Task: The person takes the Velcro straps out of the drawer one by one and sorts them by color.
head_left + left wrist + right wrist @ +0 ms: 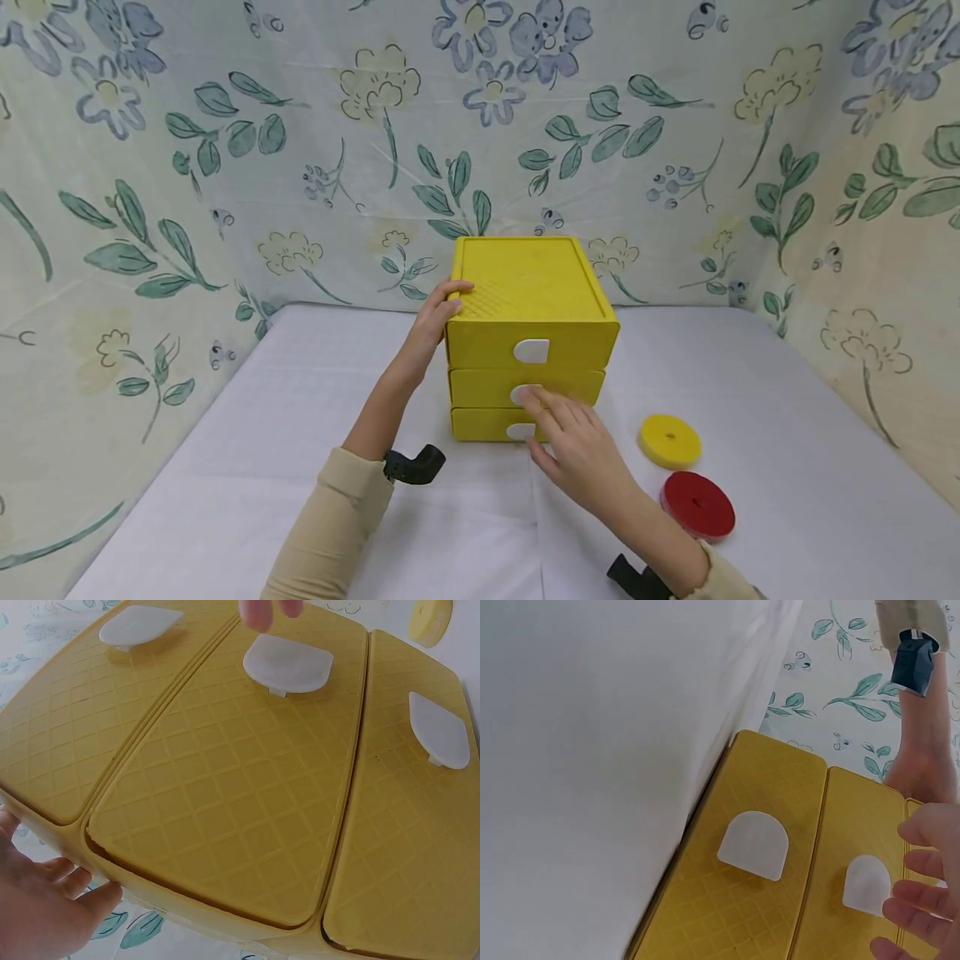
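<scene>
- The yellow box [525, 387] is standing upright on the white table [787, 417], near the backdrop [300, 150], its three drawers stacking one above another and all sitting closed.
- The left hand [431, 329] is resting against the box's left side, its fingers lying relaxed and its fingertips reaching the top edge; it is touching the box without clenching.
- The right hand [581, 446] is hovering at the box's front, its fingers extending loosely and a little apart, not curling round anything.
- Its fingertips are coming right up to the middle handle [517, 394] and covering part of it in the head view; whether they are touching it, the pictures are not showing clearly.
- The top handle [531, 351] and bottom handle [521, 431] are sitting above and below it, all three being white tabs.
- The yellow roll [670, 442] is lying flat to the right of the box.
- The red roll [698, 505] is lying just beside it, nearer the person, close by the right forearm.
- Beige sleeves [333, 517] are covering the upper forearms.
</scene>
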The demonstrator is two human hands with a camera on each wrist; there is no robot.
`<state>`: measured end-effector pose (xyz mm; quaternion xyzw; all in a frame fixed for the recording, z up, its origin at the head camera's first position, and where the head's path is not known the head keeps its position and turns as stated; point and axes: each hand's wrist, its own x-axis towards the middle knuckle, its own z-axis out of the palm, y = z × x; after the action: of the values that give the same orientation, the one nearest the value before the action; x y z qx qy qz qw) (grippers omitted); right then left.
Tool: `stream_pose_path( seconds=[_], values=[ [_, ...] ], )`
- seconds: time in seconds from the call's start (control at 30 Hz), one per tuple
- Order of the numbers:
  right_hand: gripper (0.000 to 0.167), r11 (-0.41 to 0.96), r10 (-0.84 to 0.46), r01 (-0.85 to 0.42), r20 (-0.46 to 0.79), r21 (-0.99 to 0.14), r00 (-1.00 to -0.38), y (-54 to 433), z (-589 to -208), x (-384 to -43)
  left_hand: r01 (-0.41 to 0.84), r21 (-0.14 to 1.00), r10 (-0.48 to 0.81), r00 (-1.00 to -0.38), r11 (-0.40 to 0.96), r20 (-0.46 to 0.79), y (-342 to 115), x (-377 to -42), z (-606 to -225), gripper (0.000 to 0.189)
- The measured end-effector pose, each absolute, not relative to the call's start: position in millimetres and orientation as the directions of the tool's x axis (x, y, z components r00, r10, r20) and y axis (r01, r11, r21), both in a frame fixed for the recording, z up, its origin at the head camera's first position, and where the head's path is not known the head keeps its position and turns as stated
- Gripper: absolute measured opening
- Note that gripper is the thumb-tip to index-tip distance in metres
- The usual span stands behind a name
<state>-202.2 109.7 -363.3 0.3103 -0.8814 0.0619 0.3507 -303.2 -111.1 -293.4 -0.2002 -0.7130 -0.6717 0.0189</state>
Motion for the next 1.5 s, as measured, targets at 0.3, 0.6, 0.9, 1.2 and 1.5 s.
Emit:
stream_pose_path(
  seconds=[0.3, 0.6, 0.9, 1.2, 1.5],
  values=[
    [0.033, 0.79, -0.54, -0.596, 0.626, 0.146, -0.563, 107, -377, -209, 0.299, 0.954, 0.249, -0.925, 0.018, 0.286, -111, -302, -294, 0.041],
    [0.031, 0.79, -0.566, -0.579, 0.604, 0.203, -0.561, 103, -385, -219, 0.306, 0.952, 0.25, -0.923, 0.018, 0.292, -111, -303, -294, 0.043],
    [0.028, 0.784, -0.593, -0.576, 0.554, 0.232, -0.584, 100, -390, -225, 0.31, 0.951, 0.252, -0.922, 0.023, 0.294, -110, -302, -293, 0.045],
    [0.021, 0.775, -0.61, -0.57, 0.557, 0.272, -0.564, 99, -394, -228, 0.318, 0.948, 0.255, -0.919, 0.032, 0.3, -110, -304, -292, 0.045],
    [0.015, 0.778, -0.613, -0.572, 0.513, 0.26, -0.601, 98, -395, -227, 0.305, 0.952, 0.266, -0.92, 0.03, 0.287, -110, -302, -290, 0.041]
  ],
)
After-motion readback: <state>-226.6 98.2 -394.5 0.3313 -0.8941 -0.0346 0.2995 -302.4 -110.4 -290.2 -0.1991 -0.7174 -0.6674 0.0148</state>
